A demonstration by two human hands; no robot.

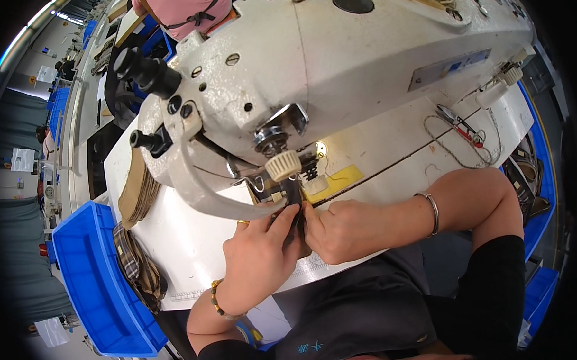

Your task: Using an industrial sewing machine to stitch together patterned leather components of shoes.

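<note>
Sewing machine with label plate

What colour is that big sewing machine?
The sewing machine is mostly white; it shows best in the head view.

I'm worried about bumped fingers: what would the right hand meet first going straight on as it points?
Past the dark cloth by its fingertips, the right hand would probably meet the left hand; depth is unclear.
</note>
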